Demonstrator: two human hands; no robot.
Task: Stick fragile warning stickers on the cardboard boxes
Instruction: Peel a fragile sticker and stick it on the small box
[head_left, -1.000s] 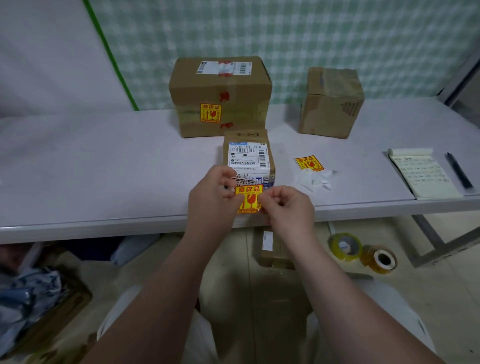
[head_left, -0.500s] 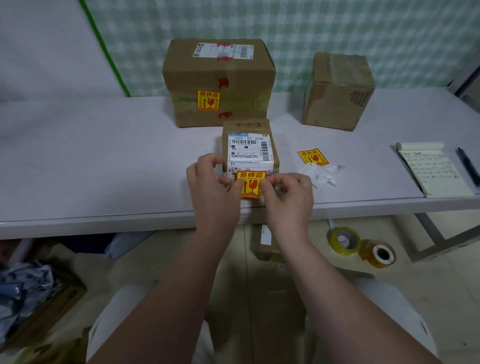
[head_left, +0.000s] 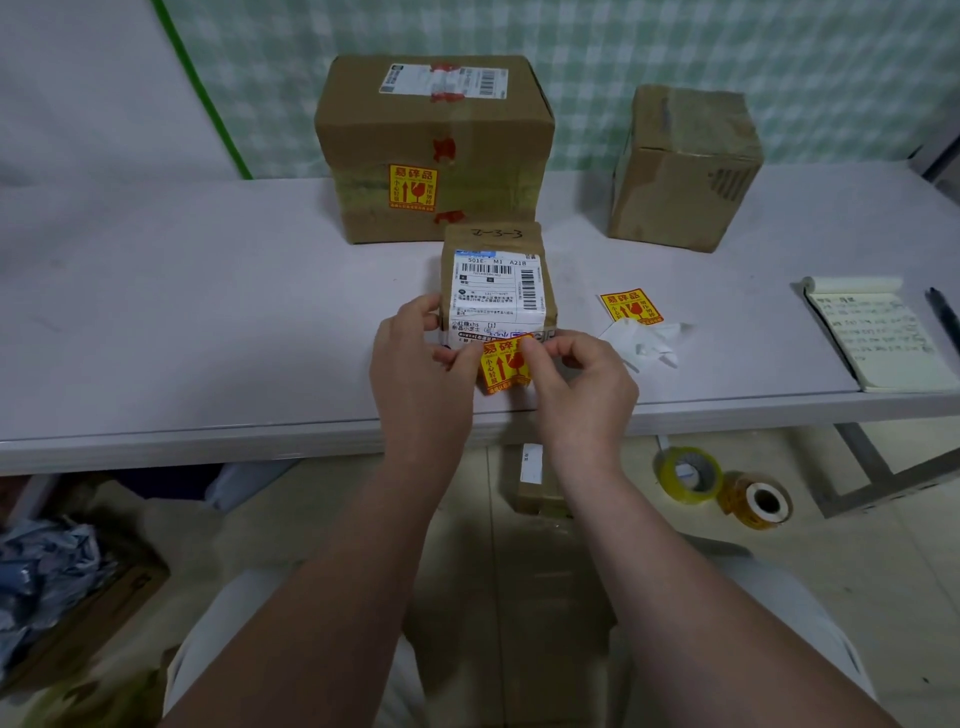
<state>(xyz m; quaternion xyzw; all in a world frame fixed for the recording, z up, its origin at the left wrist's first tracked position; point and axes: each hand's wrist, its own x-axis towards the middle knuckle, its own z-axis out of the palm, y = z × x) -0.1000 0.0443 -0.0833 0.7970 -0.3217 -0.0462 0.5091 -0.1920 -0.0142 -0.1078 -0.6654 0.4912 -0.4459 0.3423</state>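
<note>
Small box (head_left: 496, 283) near table (head_left: 208, 322) front edge, centre. Fragile sticker (head_left: 503, 366) at box's near face, pinched between left hand (head_left: 423, 364) and right hand (head_left: 582, 384) thumbs and fingers. Spare sticker (head_left: 630, 306) flat, right of box. Big box (head_left: 434, 148) toward back edge, already stickered.

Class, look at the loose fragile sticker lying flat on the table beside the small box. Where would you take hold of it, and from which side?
Pinch the loose fragile sticker by its far left corner, coming from above. It lies flat on the table, so only an edge can be lifted; that corner is clear, while the crumpled backing paper crowds its near edge.
</note>
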